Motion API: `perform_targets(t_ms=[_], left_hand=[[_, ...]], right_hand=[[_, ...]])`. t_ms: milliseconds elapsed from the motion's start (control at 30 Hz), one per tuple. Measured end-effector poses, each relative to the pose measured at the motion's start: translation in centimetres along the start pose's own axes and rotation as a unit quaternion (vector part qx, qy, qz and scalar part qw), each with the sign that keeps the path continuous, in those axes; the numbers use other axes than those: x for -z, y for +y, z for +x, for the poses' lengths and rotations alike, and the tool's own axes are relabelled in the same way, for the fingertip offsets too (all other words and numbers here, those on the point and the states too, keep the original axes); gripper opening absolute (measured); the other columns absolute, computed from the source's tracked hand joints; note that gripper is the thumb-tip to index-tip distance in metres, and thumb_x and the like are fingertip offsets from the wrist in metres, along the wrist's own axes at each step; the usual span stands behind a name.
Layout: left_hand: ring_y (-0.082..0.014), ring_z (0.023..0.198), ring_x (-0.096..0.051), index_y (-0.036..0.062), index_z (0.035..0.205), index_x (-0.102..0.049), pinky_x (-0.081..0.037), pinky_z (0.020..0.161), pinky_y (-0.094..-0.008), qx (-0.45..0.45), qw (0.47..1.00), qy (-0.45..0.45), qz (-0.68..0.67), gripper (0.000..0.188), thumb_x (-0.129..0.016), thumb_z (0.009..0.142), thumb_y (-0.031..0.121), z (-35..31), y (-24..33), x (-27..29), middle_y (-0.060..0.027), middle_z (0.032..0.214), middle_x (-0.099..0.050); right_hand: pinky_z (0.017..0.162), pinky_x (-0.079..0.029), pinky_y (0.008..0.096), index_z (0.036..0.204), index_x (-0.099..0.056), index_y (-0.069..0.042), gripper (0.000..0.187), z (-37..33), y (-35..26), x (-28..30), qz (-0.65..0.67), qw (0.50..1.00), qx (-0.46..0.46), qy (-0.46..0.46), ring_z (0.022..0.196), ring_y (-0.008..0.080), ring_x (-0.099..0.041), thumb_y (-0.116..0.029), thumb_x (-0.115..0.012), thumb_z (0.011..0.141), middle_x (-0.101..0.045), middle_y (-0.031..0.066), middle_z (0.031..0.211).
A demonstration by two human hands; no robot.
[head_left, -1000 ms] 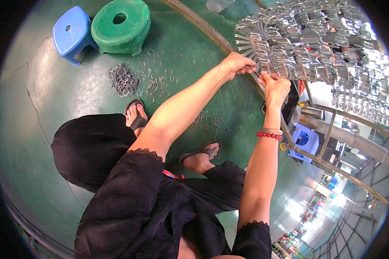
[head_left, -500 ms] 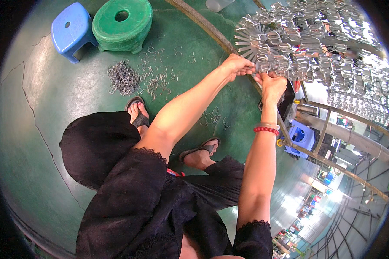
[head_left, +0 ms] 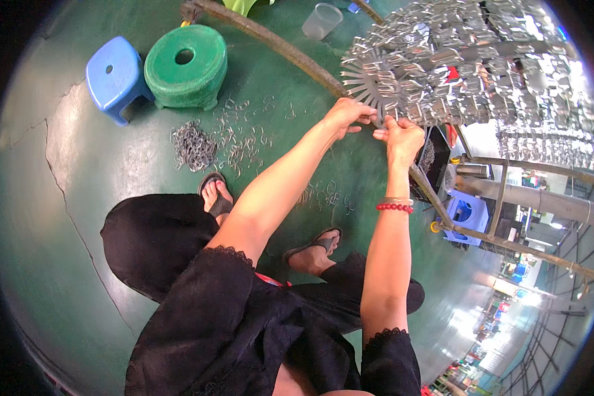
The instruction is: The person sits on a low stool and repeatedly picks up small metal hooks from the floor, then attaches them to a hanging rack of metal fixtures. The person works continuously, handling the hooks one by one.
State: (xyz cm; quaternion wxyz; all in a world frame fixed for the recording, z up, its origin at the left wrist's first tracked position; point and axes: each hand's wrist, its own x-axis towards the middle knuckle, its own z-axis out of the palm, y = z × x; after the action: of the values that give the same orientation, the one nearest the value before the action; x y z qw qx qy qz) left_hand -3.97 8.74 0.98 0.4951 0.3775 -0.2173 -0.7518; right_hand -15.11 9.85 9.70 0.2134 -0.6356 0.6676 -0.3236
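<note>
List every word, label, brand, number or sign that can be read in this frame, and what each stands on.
None: no text can be read in this view.
Shiny metal pieces by the left hand and right hand: no lettering can be made out.
Blue stool and green stool: none legible.
Distant background items at lower right: too small and blurred to read.

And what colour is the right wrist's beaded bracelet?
The beaded bracelet is red, clearest in the head view.

I see pale sheen on the floor [head_left: 72, 132] to my left, white glare rightward, glittering metal pieces [head_left: 468, 79], and bent edges darkening to black.
</note>
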Motion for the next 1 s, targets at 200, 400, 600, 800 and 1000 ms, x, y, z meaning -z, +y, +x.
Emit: perform_targets(t_ms=[200, 400, 600, 800, 1000], left_hand=[[-0.0092, 0.081, -0.058, 0.0096, 0.096, -0.064, -0.043, 0.079, -0.0365, 0.015, 0.999, -0.005, -0.041, 0.016, -0.061, 0.084, 0.019, -0.2, 0.4, 0.0, 0.0002, 0.094, -0.065], [-0.0096, 0.080, -0.059, 0.0086, 0.095, -0.064, -0.044, 0.079, -0.0374, 0.030, 0.998, 0.004, -0.049, 0.014, -0.061, 0.083, 0.017, -0.3, 0.4, 0.2, -0.0010, 0.091, -0.066], [-0.0106, 0.079, -0.059, 0.0083, 0.095, -0.063, -0.044, 0.079, -0.0377, 0.043, 0.998, 0.012, -0.052, 0.014, -0.062, 0.083, 0.015, -0.6, 0.7, -0.2, -0.0018, 0.090, -0.066], [-0.0120, 0.081, -0.059, 0.0098, 0.091, -0.061, -0.042, 0.082, -0.0407, 0.068, 0.994, -0.010, -0.087, 0.011, -0.063, 0.081, 0.013, 0.1, 0.1, 0.4, -0.0023, 0.091, -0.066], [-0.0136, 0.092, -0.056, 0.0138, 0.091, -0.058, -0.040, 0.085, -0.0447, 0.083, 0.994, -0.019, -0.072, 0.014, -0.064, 0.079, 0.011, 0.6, 0.3, 0.4, 0.0013, 0.093, -0.064]], right_hand=[[0.048, -0.051, 0.0295, 0.076, -0.062, 0.011, 0.020, -0.3, -0.2, 0.0, 0.039, 0.999, 0.005, -0.001, 0.051, 0.0192, -0.065, -0.009, -0.062, 0.080, -0.064, 0.0160, 0.060], [0.047, -0.052, 0.0254, 0.107, -0.059, 0.009, 0.029, -2.1, 0.3, 1.8, 0.034, 0.999, 0.024, -0.022, 0.057, 0.0174, -0.065, -0.007, -0.059, 0.083, -0.066, 0.0153, 0.077], [0.049, -0.052, 0.0272, 0.104, -0.061, 0.008, 0.026, -3.9, 1.4, 3.0, 0.057, 0.998, 0.019, -0.032, 0.056, 0.0181, -0.065, -0.009, -0.056, 0.085, -0.066, 0.0158, 0.076], [0.044, -0.051, 0.0254, 0.103, -0.061, 0.008, 0.024, -4.7, 3.7, 3.0, 0.108, 0.991, -0.007, -0.072, 0.052, 0.0159, -0.063, -0.007, -0.056, 0.085, -0.065, 0.0122, 0.076], [0.042, -0.049, 0.0242, 0.104, -0.061, 0.006, 0.025, -4.9, 4.2, 3.0, 0.148, 0.985, -0.010, -0.089, 0.051, 0.0132, -0.062, -0.009, -0.056, 0.086, -0.065, 0.0106, 0.074]])
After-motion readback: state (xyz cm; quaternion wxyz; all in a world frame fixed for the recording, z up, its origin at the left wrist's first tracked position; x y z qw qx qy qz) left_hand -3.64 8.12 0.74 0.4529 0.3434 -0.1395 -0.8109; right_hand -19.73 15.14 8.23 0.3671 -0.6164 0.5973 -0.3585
